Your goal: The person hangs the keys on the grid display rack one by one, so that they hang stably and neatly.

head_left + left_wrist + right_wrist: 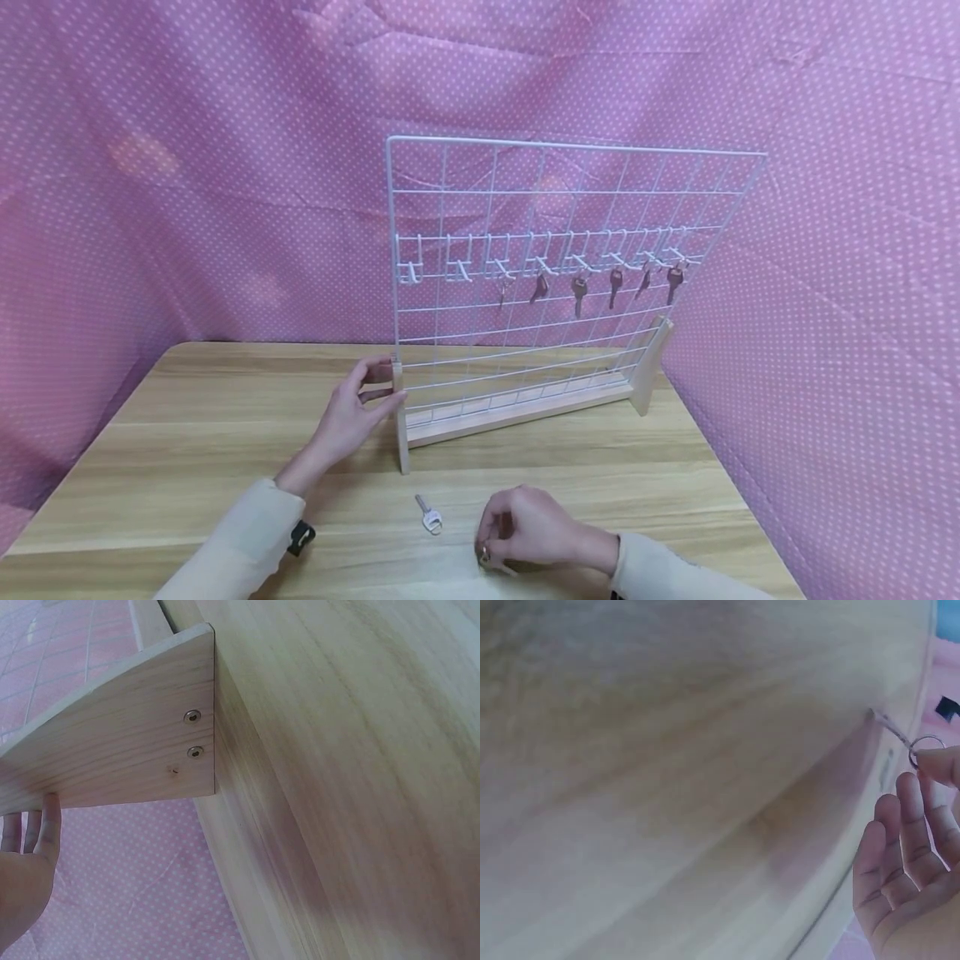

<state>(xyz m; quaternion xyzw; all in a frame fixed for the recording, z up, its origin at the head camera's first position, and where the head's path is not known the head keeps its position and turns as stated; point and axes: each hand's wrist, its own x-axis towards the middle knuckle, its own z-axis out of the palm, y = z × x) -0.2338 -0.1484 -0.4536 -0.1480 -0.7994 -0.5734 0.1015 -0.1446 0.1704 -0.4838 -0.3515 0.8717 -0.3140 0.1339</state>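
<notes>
A white wire grid rack [577, 193] stands on wooden end pieces. My left hand [358, 414] holds its left wooden end piece [401, 425], thumb on the near side and fingers behind. In the left wrist view, the fingertips rest against the edge of that wooden panel [127, 735]. Low over the table, my right hand [536, 527] pinches the ring [928, 750] of a key [892, 729] between thumb and index finger. The key's shaft points away from the fingers. Another key [431, 518] with a ring lies on the table between my hands.
Several white hooks [458, 268] line one row of the grid. Keys such as this dark one [579, 293] hang from the middle and right hooks. The wooden table [225, 433] is bordered by pink dotted cloth [247, 208] at the back and sides.
</notes>
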